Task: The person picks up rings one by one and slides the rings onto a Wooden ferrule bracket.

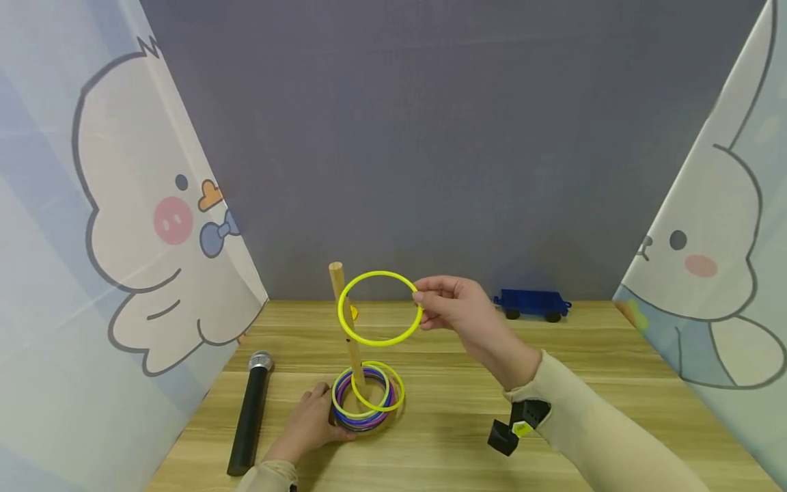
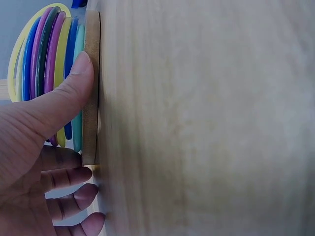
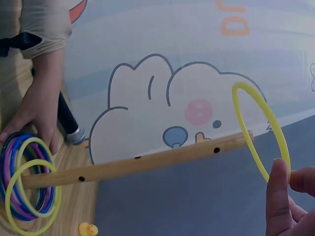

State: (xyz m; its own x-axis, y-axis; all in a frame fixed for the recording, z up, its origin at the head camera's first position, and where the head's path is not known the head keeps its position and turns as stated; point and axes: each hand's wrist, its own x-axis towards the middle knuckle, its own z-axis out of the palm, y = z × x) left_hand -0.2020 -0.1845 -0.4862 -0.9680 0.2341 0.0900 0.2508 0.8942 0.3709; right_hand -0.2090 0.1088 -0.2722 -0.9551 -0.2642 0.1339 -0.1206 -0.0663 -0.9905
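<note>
A ring toss stand has an upright wooden peg (image 1: 354,352) and a round wooden base (image 2: 90,113). Several coloured rings (image 1: 363,418) lie stacked around the peg's foot, and a yellow ring (image 1: 402,393) leans askew on top. My left hand (image 1: 310,422) holds the base at its left edge, thumb on one side and fingers on the other. With thumb and fingertips, my right hand (image 1: 458,311) pinches another yellow ring (image 1: 380,343) by its right edge. That ring hovers by the peg's top; whether the tip passes through it I cannot tell.
A black microphone (image 1: 251,413) with a silver head lies to the left of the stand. At the back right stands a blue toy wagon (image 1: 532,302). A small yellow duck (image 3: 88,229) sits behind the peg. Printed cloth walls (image 1: 141,225) and a grey back wall enclose the wooden table.
</note>
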